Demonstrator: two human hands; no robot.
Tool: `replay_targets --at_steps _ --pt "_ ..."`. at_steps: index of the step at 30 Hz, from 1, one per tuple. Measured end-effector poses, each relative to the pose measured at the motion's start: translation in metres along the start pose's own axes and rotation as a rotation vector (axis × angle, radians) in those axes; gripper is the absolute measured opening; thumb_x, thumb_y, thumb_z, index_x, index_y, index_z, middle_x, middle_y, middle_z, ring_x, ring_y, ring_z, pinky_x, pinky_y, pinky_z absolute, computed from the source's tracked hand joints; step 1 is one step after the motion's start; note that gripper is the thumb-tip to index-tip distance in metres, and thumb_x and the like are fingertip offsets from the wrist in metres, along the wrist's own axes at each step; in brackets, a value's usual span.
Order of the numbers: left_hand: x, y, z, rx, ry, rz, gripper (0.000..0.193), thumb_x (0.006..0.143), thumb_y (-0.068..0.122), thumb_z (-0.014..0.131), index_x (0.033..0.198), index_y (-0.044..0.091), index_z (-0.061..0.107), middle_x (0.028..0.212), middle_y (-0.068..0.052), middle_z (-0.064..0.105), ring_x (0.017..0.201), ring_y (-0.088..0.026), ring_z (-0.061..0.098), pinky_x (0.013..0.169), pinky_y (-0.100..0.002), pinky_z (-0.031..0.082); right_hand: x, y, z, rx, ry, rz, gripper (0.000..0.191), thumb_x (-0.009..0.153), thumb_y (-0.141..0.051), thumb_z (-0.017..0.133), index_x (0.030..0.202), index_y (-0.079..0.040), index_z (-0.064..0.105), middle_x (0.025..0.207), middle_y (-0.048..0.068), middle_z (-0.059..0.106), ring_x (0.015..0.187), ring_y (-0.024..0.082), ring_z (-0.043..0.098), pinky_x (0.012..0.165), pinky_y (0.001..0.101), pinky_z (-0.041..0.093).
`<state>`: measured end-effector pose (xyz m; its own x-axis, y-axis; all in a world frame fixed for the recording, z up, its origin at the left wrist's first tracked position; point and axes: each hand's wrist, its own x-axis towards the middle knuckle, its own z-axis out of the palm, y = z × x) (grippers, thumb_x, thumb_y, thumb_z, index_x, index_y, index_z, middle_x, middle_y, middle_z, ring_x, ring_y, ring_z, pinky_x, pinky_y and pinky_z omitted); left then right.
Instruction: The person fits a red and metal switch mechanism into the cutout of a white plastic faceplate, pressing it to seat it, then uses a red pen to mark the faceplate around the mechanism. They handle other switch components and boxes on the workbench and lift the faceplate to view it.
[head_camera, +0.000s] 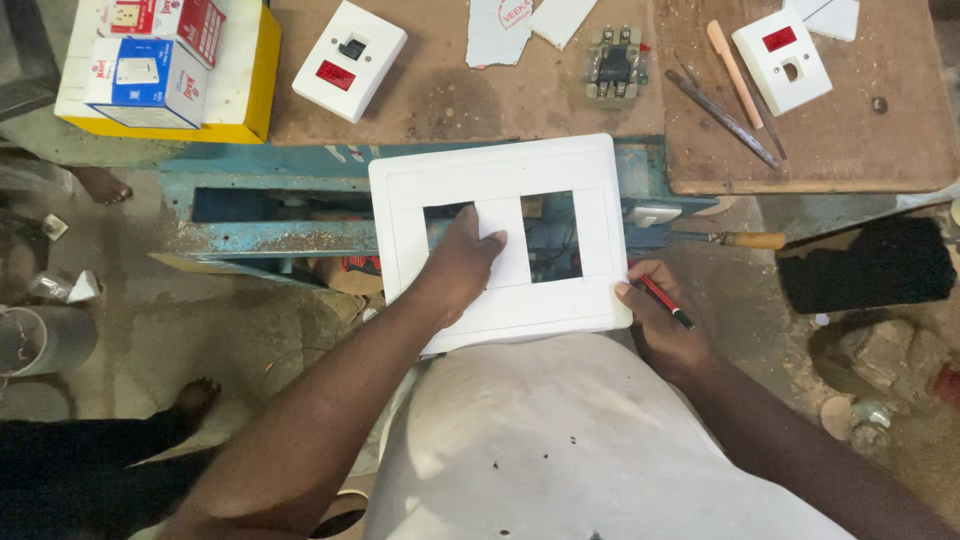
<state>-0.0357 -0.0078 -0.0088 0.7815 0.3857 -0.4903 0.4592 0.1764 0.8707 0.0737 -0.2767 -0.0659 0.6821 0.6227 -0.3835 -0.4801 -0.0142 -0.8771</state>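
The left hand (462, 268) lies flat on a white plate (500, 240), fingers spread and pressed on the strip between its two rectangular cutouts, pinning it down. The right hand (655, 315) grips the plate's corner at 4 o'clock, thumb on top, and is closed around a red pencil (665, 302) that points away toward 4 o'clock. The plate rests across the person's lap and a blue metal frame (280, 235) at 9 o'clock.

This looks like the holding and checking stage of marking or fitting the plate; the pencil is not on the surface. A next move would call for turning the pencil tip onto the plate while the left hand keeps it from sliding.

At 12 o'clock the table (830, 150) carries a white switch (349, 60), a bare switch mechanism (613, 66), a second switch (782, 60) and a file (722, 118). Boxes (150, 55) sit at 10 o'clock. A wooden-handled tool (735, 240) lies at 3 o'clock.
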Motion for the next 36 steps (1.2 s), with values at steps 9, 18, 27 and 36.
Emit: replay_targets --at_steps 9,18,27,36 --pt "-0.032 0.015 0.004 -0.237 0.018 0.156 0.041 0.098 0.007 0.053 0.139 0.002 0.048 0.118 -0.01 0.065 0.1 -0.015 0.06 0.088 -0.033 0.05 -0.011 -0.009 0.008 0.101 -0.048 0.194 0.026 0.101 -0.021 0.051 0.124 -0.009 0.044 0.124 0.012 0.059 0.119 0.025 0.058 0.105 0.0492 0.048" --pt "-0.036 0.012 0.013 -0.627 0.034 0.267 0.038 0.101 0.005 0.051 0.138 0.001 0.045 0.126 -0.012 0.062 0.114 -0.016 0.06 0.103 -0.036 0.048 -0.006 -0.012 0.013 0.138 -0.28 0.081 0.05 0.098 -0.023 0.057 0.144 -0.004 0.045 0.131 0.016 0.06 0.117 0.028 0.06 0.101 0.0519 0.048" --pt "-0.042 0.026 0.015 -0.724 0.05 0.324 0.036 0.1 0.006 0.051 0.135 0.002 0.043 0.122 -0.01 0.06 0.115 -0.016 0.06 0.104 -0.036 0.047 0.002 -0.027 0.034 -0.061 -0.437 -0.041 0.044 0.101 -0.034 0.061 0.131 -0.001 0.059 0.118 0.012 0.067 0.111 0.02 0.062 0.096 0.0416 0.052" --pt "-0.055 0.034 -0.012 -0.559 0.088 0.393 0.038 0.101 0.009 0.053 0.137 0.0 0.046 0.129 -0.013 0.062 0.12 -0.018 0.058 0.108 -0.036 0.044 0.02 -0.018 0.046 0.038 -0.448 -0.016 0.036 0.101 -0.027 0.062 0.129 -0.004 0.059 0.115 0.012 0.068 0.108 0.021 0.064 0.091 0.0424 0.052"
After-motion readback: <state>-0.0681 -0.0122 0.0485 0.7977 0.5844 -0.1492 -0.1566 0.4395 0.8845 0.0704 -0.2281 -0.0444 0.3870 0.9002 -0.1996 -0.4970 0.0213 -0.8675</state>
